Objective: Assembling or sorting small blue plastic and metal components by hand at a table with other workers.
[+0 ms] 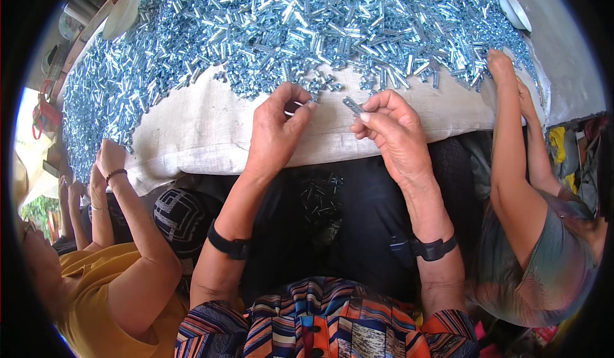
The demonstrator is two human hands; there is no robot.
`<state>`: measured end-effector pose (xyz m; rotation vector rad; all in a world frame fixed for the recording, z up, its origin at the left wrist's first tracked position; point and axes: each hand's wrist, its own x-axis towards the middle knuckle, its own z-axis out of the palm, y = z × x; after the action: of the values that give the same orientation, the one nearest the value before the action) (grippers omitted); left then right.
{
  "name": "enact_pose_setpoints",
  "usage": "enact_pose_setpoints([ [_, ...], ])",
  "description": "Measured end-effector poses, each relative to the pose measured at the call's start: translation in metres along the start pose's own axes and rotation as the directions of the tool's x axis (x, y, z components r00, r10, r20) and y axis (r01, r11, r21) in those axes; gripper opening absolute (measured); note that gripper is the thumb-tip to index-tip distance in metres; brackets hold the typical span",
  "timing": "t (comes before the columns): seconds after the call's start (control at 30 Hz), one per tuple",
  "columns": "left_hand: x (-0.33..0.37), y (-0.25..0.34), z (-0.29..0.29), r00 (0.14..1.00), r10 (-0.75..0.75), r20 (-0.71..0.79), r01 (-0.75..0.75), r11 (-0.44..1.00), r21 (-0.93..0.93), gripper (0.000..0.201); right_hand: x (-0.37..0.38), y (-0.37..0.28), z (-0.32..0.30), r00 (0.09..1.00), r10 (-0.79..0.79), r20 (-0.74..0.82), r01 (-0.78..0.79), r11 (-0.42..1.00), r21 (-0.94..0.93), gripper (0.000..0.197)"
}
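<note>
A broad heap of small shiny bluish metal pieces (307, 25), some long and tube-like, others short, lies on a pale cloth (192, 124). My right hand (400, 134) pinches a short metal tube (352, 106) between thumb and fingers, just over the cloth's bare strip. To its left, my left hand (276, 127) has its thumb and forefinger closed near the heap's front edge. A tiny piece may be at those fingertips, but I cannot make it out. Between the two hands, several short metal pieces (326, 79) lie loose at the edge of the heap.
On the left, a person in a yellow top (109, 281) reaches to the heap; further arms show beyond. Another person in a grey-green top (531, 262) reaches in from the right. Pale dishes (120, 17) stand at the heap's far left. Loose pieces (320, 198) lie below, between my knees.
</note>
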<state>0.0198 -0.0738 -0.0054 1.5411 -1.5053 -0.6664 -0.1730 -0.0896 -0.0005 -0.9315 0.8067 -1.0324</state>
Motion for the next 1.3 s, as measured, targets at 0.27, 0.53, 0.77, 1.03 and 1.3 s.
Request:
enact_pose_setpoints([
  [0.27,-0.020,0.013,-0.007,0.974,-0.093,0.205,0.201,0.766,-0.610,0.009,-0.013,0.018,0.035,0.960,-0.255,0.119,0.277,0.782,-0.559,0.034],
  [0.53,-0.030,0.024,-0.012,0.915,-0.216,0.341,0.398,0.628,-0.669,0.016,-0.026,0.009,0.024,1.000,0.010,0.001,-0.010,1.000,0.027,0.009],
  [0.77,-0.037,0.020,-0.009,0.925,-0.140,0.354,0.377,0.480,-0.792,0.010,-0.027,0.010,0.024,0.998,-0.056,-0.004,0.056,0.980,0.193,0.007],
  [1.03,-0.043,0.021,-0.009,0.902,-0.107,0.418,0.425,0.384,-0.819,0.011,-0.035,0.014,0.024,0.995,-0.032,0.098,0.002,0.954,0.299,0.006],
  [1.3,-0.047,0.023,-0.002,0.884,-0.169,0.435,0.467,0.340,-0.817,0.011,-0.041,0.020,0.024,0.984,-0.170,0.049,0.163,0.979,0.121,0.006],
])
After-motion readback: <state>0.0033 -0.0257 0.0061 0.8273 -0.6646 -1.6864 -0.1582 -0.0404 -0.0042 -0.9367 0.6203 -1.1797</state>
